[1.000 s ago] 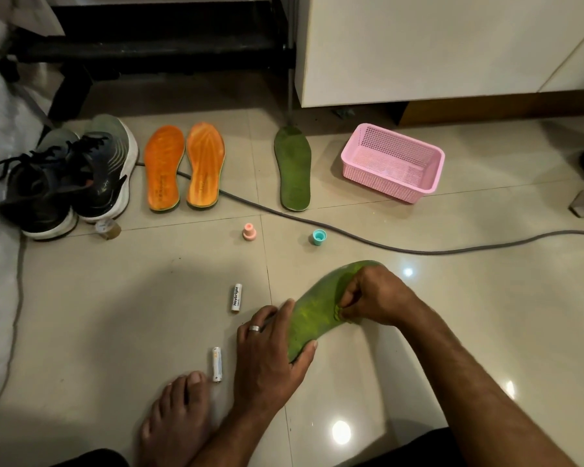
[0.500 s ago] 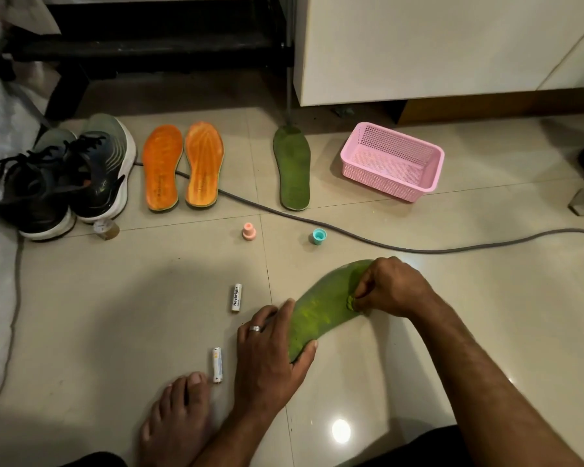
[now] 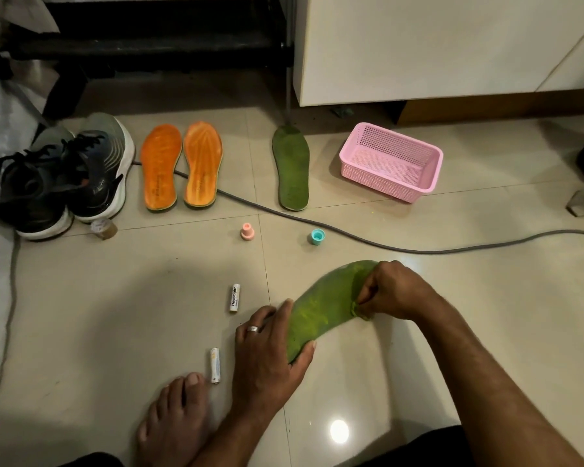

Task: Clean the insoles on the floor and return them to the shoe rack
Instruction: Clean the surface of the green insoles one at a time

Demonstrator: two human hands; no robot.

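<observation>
A bright green insole [image 3: 321, 305] is bent up off the tiled floor in front of me. My left hand [image 3: 267, 352], wearing a ring, grips its near end. My right hand [image 3: 395, 288] pinches the insole's right edge near the far end, with a small green fold under the fingertips. A darker green insole [image 3: 290, 168] lies flat farther back. Two orange insoles [image 3: 161, 166] [image 3: 203, 165] lie side by side to its left. The black shoe rack [image 3: 155, 45] stands at the back.
A pair of dark sneakers [image 3: 61, 176] sits at left, a pink basket [image 3: 378, 184] at right. A grey cable [image 3: 402, 247] crosses the floor. Two batteries [image 3: 235, 298] [image 3: 215, 365], a pink cap [image 3: 247, 231], a teal cap [image 3: 317, 236] and my bare foot [image 3: 172, 423] lie nearby.
My right hand has slid a little along the green insole toward its far end. My left hand has kept its grip in the same place.
</observation>
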